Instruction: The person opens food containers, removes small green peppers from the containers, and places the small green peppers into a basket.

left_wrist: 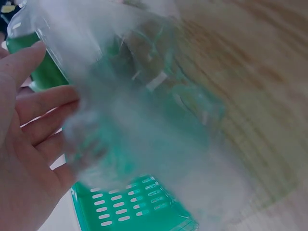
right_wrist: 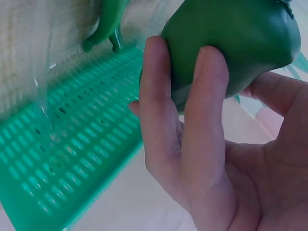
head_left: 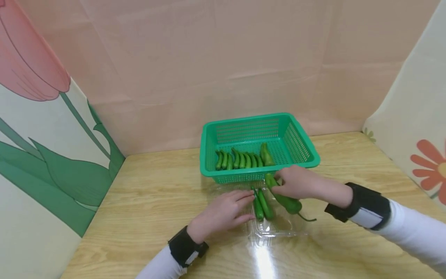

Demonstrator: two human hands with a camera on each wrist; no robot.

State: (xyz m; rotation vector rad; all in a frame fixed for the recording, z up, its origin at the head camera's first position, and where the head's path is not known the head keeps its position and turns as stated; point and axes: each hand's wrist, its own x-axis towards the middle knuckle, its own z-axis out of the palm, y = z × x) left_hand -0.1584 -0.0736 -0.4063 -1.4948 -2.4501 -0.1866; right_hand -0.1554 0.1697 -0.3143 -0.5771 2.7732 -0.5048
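Note:
My right hand (head_left: 299, 182) grips a large green pepper (head_left: 287, 201) with a long curved stem, above the right part of a clear plastic box (head_left: 278, 233). In the right wrist view its fingers curl round the smooth pepper (right_wrist: 236, 43). Two slim green peppers (head_left: 266, 205) lie side by side in the box. At the box's left, my left hand (head_left: 224, 211) has its fingers extended beside these peppers. The left wrist view shows those fingers (left_wrist: 48, 103) fairly straight against the clear plastic (left_wrist: 144, 86).
Just behind the box stands a green slotted basket (head_left: 296, 145). Inside, along its front wall, several small green peppers (head_left: 242, 159) line up beside a wider one (head_left: 266, 155). A pink backdrop (head_left: 244, 69) hangs behind the wooden table (head_left: 150, 201).

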